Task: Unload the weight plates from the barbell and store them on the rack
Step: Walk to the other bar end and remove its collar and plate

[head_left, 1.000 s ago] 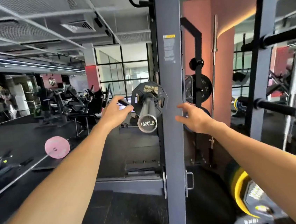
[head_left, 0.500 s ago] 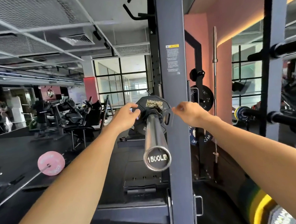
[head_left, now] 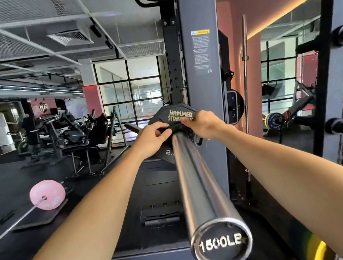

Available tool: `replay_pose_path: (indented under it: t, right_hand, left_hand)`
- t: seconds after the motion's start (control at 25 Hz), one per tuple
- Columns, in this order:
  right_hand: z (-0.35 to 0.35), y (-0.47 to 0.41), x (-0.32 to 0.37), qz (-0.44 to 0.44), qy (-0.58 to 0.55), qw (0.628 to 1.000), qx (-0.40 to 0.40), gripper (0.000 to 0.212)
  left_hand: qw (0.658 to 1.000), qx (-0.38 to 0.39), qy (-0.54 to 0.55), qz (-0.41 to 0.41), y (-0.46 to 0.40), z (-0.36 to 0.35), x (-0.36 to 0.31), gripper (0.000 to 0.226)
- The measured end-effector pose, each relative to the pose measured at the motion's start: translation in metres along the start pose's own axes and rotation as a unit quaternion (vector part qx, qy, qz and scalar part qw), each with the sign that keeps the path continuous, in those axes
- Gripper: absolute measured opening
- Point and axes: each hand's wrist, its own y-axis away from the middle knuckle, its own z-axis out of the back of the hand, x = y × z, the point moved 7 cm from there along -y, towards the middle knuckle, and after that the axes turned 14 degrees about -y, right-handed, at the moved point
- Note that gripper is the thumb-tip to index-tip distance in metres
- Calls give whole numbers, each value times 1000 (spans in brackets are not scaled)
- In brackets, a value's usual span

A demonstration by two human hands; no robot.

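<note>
chrome fills the middle of my view: the barbell sleeve (head_left: 195,182) runs from its end cap marked "1500lb" near the camera up to a small black weight plate (head_left: 175,116) lettered "hammer strength". the plate sits on the sleeve, hard against the grey rack upright (head_left: 204,84) on its right side. i see both arms reaching out along the sleeve. my left hand (head_left: 153,139) is at the plate's hub on the left of the sleeve, fingers curled and pinching a black part there. my right hand (head_left: 202,123) is on the other side, fingers bent over the plate's face just under the lettering, gripping it. a black clip loop (head_left: 198,140) shows below the right hand; what it is fixed to i cannot tell. off to the left a pink plate (head_left: 47,194) sits on another bar, low over the dark floor. a yellow-edged plate (head_left: 324,250) peeks in at the lower right.
</note>
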Motion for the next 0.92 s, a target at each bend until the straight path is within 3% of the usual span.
replay_pose_path:
  t: [0.2, 0.36, 0.52, 0.68, 0.92]
  right_hand:
    - [-5, -5, -9, -14, -65, 997, -49, 31]
    - [-4, 1, -28, -60, -187, 979, -62, 27]
    - [-14, 12, -22, -46, -103, 994, 2, 28]
    - [-7, 33, -17, -2, -103, 995, 9, 34]
    - [12, 86, -4, 14, -91, 995, 35, 39]
  left_hand:
    - [997, -13, -63, -34, -5, -4, 7, 28]
    - [998, -30, -40, -29, 7, -7, 5, 27]
    - [998, -55, -4, -7, 20, -9, -2, 18]
    - [985, -12, 169, 45, 35, -11, -2, 17]
    - [986, -5, 160, 41, 82, 17, -25, 19]
